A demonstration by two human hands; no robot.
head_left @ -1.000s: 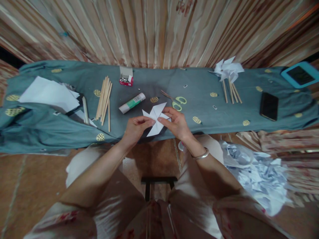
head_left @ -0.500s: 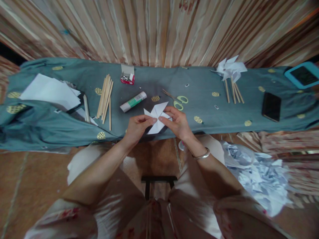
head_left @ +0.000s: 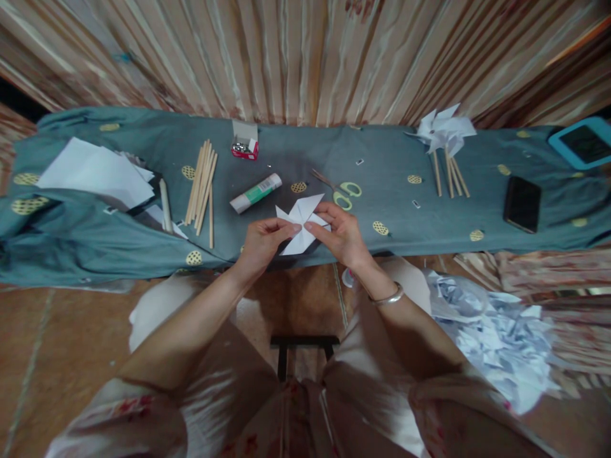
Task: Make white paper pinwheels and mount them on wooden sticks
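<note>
Between my two hands, above the table's near edge, is a white paper pinwheel (head_left: 305, 208) with pointed, folded blades. My left hand (head_left: 264, 243) pinches it near the centre with thumb and forefinger. From the other side my right hand (head_left: 341, 234) grips it, its thumb pressed close to the middle and the fingers behind the blades. Just beyond the pinwheel lie scissors (head_left: 342, 195) with yellow-green handles. A glue stick (head_left: 256, 193) with a green label rests to the left of them.
Wooden sticks (head_left: 201, 187), white paper sheets (head_left: 93, 172) and a small red box (head_left: 245, 149) lie left on the cloth-covered table (head_left: 305, 143). To the right are finished pinwheels (head_left: 446, 130), a black phone (head_left: 522, 203) and a blue-framed device (head_left: 583, 143). Paper scraps (head_left: 501, 343) fill a bag below.
Both hands keep their hold on the pinwheel with hardly any movement. The view has shifted very slightly; the things on the table stay where they were.
</note>
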